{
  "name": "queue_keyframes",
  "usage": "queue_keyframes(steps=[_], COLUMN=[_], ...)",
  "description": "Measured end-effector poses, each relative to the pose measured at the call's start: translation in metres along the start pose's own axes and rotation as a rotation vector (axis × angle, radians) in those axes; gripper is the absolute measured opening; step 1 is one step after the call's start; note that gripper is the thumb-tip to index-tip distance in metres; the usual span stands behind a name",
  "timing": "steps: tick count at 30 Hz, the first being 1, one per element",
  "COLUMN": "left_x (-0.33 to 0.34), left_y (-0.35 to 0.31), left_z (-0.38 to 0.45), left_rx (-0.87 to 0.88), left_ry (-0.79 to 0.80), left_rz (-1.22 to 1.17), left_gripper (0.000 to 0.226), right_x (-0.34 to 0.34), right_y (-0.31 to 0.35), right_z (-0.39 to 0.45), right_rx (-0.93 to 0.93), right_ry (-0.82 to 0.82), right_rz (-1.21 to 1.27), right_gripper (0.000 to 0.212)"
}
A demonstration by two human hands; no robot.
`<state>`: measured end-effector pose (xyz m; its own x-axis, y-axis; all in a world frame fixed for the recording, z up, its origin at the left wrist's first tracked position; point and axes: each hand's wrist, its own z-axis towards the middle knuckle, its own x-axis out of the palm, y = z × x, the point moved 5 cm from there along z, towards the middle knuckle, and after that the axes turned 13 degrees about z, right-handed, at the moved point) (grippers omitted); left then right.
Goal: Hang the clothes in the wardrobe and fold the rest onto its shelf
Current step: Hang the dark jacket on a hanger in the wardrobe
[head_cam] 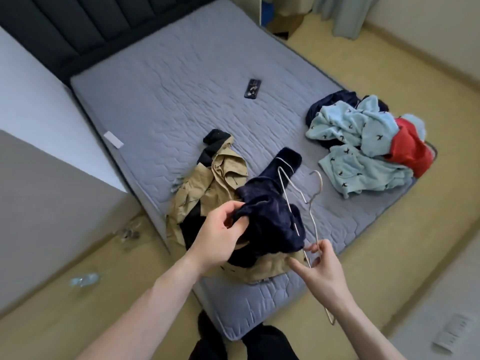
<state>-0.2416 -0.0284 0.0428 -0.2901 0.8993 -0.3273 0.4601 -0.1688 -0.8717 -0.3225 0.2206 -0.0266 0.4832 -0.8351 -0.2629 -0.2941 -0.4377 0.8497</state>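
Note:
A dark navy velvet garment point(272, 214) lies on the grey mattress point(168, 81), partly over a crumpled tan coat point(207, 185). My left hand point(223, 235) grips a fold of the navy garment at its near left edge. A thin metal hanger point(313, 203) sticks up beside the garment, one arm pushed into the fabric. My right hand point(322, 266) pinches the hanger's wire at its lower part. A pile of light blue patterned clothes point(358, 141), with a red piece point(407, 149) and a dark piece, lies at the mattress's right edge.
A black phone point(252, 88) lies in the middle of the mattress. A dark padded headboard point(78, 29) stands at the far left. Yellowish floor point(389, 255) surrounds the bed, with small litter point(85, 279) at left. Curtains hang at the top right.

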Motion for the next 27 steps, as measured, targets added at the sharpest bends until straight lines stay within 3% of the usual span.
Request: queue_keyframes(steps=[4, 9, 14, 18, 22, 27], left_x=[-0.022, -0.056, -0.130, -0.155, -0.150, -0.120], left_y=[-0.032, -0.030, 0.027, 0.081, 0.130, 0.165], left_z=[-0.051, -0.108, -0.183, -0.245, -0.312, -0.363], left_rx=[0.049, 0.079, 0.063, -0.002, -0.097, -0.162], left_ry=[-0.082, -0.192, -0.489, -0.580, -0.633, -0.432], left_rz=[-0.083, -0.056, 0.088, 0.057, 0.019, 0.070], left_gripper=[0.025, 0.022, 0.005, 0.003, 0.024, 0.076], right_x=[0.020, 0.062, 0.101, 0.146, 0.182, 0.204], right_y=[0.045, 0.093, 0.129, 0.154, 0.165, 0.183], right_z=[-0.021, -0.059, -0.129, -0.189, -0.227, -0.258], right_rx=[-0.135, -0.272, -0.325, -0.342, -0.283, -0.190], right_ry=[0.069, 0.242, 0.414, 0.617, 0.695, 0.687], right_rz=[-0.058, -0.039, 0.098, 0.159, 0.278, 0.398], right_gripper=[0.071, 0.031, 0.031, 0.042, 0.052, 0.049])
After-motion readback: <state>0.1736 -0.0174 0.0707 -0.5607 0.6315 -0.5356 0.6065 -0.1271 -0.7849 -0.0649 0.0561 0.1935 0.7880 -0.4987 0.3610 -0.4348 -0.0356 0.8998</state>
